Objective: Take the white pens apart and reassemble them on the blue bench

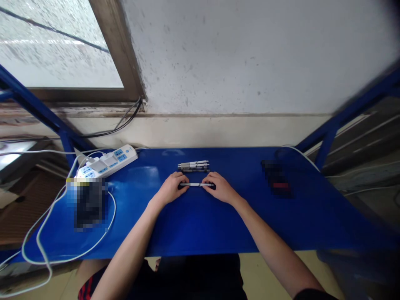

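Note:
Both my hands rest on the blue table (193,225) and grip one pen (196,184) that lies level between them. My left hand (171,188) is closed round the pen's left end. My right hand (218,187) is closed round its right end. The pen is white and grey with dark ends. Just behind my hands, several similar pens (193,166) lie side by side in a small row.
A white power strip (108,161) with plugs and white cables (46,233) lies at the back left. A blurred dark object (89,204) sits at the left, another blurred dark and red object (276,179) at the right. Blue frame bars stand at both sides.

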The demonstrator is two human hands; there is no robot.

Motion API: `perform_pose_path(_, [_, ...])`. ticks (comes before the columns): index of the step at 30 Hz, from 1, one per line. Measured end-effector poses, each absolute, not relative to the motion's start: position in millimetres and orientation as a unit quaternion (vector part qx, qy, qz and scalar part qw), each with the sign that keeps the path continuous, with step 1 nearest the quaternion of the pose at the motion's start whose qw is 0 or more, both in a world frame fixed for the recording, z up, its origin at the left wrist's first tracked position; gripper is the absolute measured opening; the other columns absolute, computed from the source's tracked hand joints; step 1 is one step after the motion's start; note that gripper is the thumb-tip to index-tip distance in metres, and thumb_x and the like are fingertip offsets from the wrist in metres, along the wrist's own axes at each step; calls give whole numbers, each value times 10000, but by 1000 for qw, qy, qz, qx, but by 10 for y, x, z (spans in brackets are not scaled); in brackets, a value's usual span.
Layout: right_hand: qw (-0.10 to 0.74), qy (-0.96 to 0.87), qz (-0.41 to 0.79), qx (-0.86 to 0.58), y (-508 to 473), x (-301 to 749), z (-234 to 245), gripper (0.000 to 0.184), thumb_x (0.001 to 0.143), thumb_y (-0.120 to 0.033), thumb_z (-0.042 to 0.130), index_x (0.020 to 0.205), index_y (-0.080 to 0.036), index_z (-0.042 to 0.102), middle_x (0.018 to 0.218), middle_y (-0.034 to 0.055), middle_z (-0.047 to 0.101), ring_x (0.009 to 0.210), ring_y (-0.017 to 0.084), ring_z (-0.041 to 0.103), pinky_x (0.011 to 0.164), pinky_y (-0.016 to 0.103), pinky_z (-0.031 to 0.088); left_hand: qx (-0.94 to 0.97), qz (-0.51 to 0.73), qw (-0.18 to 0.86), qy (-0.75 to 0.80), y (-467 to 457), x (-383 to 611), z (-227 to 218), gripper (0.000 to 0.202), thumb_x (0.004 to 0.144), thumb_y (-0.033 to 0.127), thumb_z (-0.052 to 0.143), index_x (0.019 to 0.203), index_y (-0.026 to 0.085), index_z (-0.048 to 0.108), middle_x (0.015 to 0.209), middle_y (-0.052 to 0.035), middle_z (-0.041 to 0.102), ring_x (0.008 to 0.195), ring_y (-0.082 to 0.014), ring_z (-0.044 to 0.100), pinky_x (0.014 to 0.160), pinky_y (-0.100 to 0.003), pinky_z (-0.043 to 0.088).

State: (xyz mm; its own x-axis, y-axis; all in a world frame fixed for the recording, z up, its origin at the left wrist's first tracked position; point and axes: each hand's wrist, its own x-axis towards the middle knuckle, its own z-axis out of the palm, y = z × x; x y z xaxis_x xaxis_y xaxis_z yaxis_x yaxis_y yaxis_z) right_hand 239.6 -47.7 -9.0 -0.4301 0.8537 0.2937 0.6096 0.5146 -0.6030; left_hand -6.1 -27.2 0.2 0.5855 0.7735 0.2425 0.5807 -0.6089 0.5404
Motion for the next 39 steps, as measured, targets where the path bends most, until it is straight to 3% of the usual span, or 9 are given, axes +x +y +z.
perform_pose_path(9, [300, -815, 215, -447, -493, 2366, -93, 109, 886, -243, 581, 956, -217, 661, 882, 40, 598, 875, 188, 556, 805, 322, 459, 882, 229, 221, 349, -282, -55, -7, 93, 852, 219, 572, 922, 200, 630, 863, -39, 606, 858, -191, 557, 772, -302, 449])
perform_pose_path(16, [361, -759, 174, -512, -442, 2386, -138, 171, 906, -209, 491, 918, -210, 661, 896, 55, 590, 845, 187, 588, 786, 320, 472, 879, 237, 209, 356, -282, -55, 5, 127, 862, 265, 586, 964, 202, 629, 897, -45, 609, 876, -196, 562, 794, -319, 455])
perform_pose_path(28, [402, -700, 140, -574, -344, 2447, -270, 206, 840, -203, 498, 1000, -196, 628, 945, 71, 583, 783, 186, 594, 766, 346, 501, 833, 315, 161, 425, -255, -74, -23, 151, 915, 232, 498, 1000, 201, 619, 979, -62, 619, 935, -212, 562, 844, -358, 464])
perform_pose_path(39, [399, -684, 140, -594, -286, 2427, -315, 236, 795, -229, 548, 1009, -193, 643, 944, 72, 592, 750, 182, 579, 753, 345, 498, 806, 339, 111, 473, -186, -114, -146, 157, 880, 193, 524, 1007, 200, 616, 998, -76, 586, 965, -222, 560, 888, -381, 472])
